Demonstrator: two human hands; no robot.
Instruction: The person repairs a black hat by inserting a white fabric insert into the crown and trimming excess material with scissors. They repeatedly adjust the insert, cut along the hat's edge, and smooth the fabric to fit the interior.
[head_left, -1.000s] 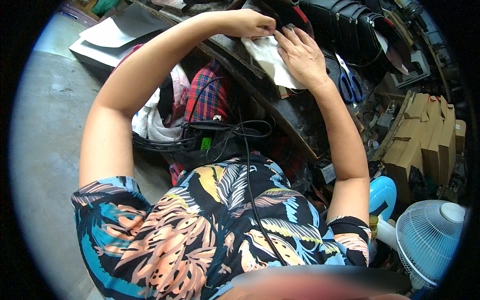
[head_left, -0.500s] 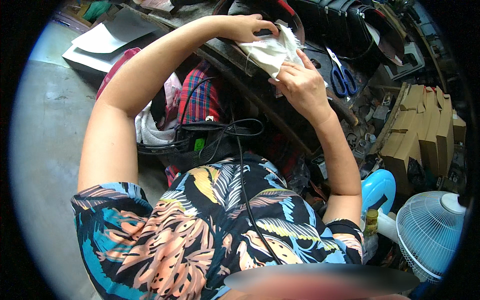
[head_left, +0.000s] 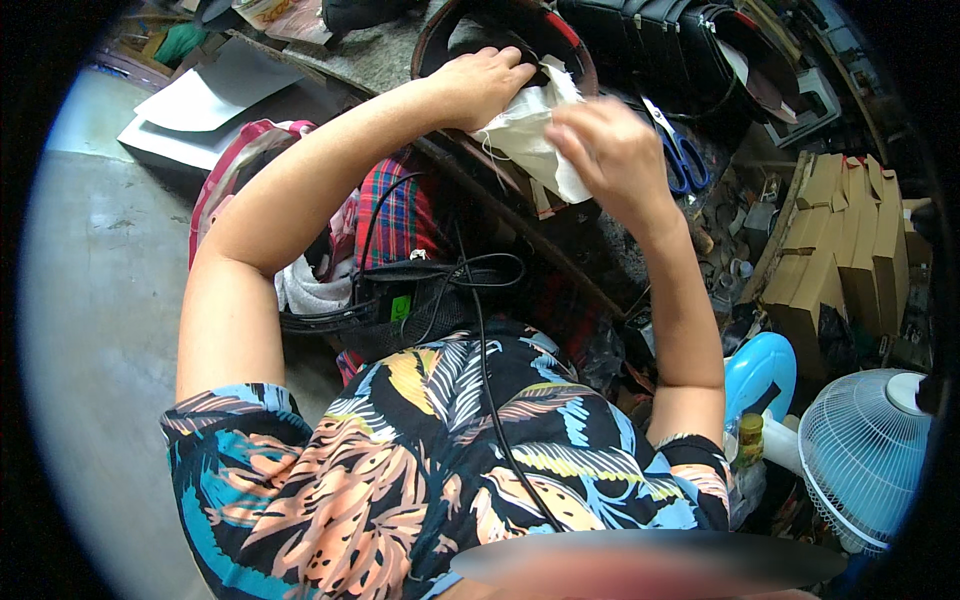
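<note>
A white cloth (head_left: 530, 135) with a frayed edge spreads between my hands above the dark work table. My left hand (head_left: 484, 88) is closed at its left side, fingers bent over the cloth beside a brown curved band (head_left: 428, 48) with a red patch. At the cloth's right side is my right hand (head_left: 618, 160), its fingers curled and smeared by motion, so its grip is unclear. Scissors (head_left: 684, 160) with blue handles lie just right of my right hand.
Black bags (head_left: 660, 50) stand at the back. Flattened cardboard boxes (head_left: 830, 250) and a white fan (head_left: 865, 455) are on the right. White sheets (head_left: 215, 95) lie at far left. A black cable (head_left: 483, 350) runs down my front.
My right hand has shifted slightly down and right, and its fingers have curled and blurred. My left hand has moved down and left, and the cloth hangs lower.
</note>
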